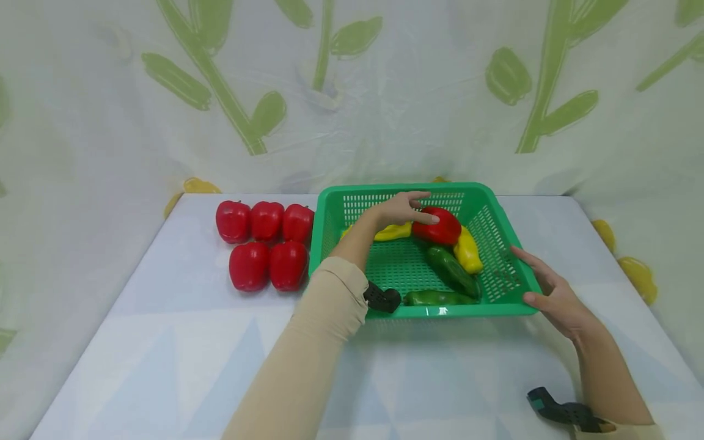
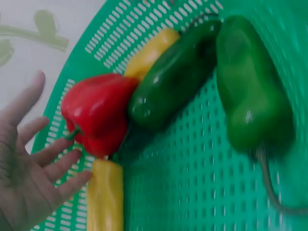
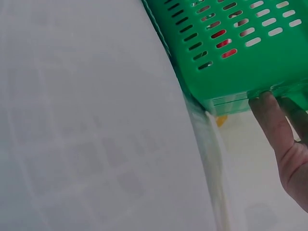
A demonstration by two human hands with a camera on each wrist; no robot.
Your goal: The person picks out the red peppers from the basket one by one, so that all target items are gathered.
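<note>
A green plastic basket [image 1: 440, 311] stands on the table. My left hand [image 1: 397, 209] reaches over its far side, fingers spread, beside a red bell pepper [image 1: 447, 227]. In the left wrist view, the left hand [image 2: 36, 178] has extended fingers close to the red pepper's stem; whether they touch it I cannot tell. Around that pepper lie a yellow pepper [image 1: 467, 250], another long yellow pepper [image 1: 395, 232] and a dark green pepper [image 1: 448, 267]. Another green pepper [image 1: 437, 297] lies along the near wall. My right hand [image 1: 558, 302] holds the basket's right rim near the front corner.
Several red bell peppers [image 1: 250, 266] are grouped on the table left of the basket. Behind the table hangs a pale curtain with green leaf patterns [image 1: 385, 134]. The white and blue tablecloth [image 1: 181, 366] extends toward the front.
</note>
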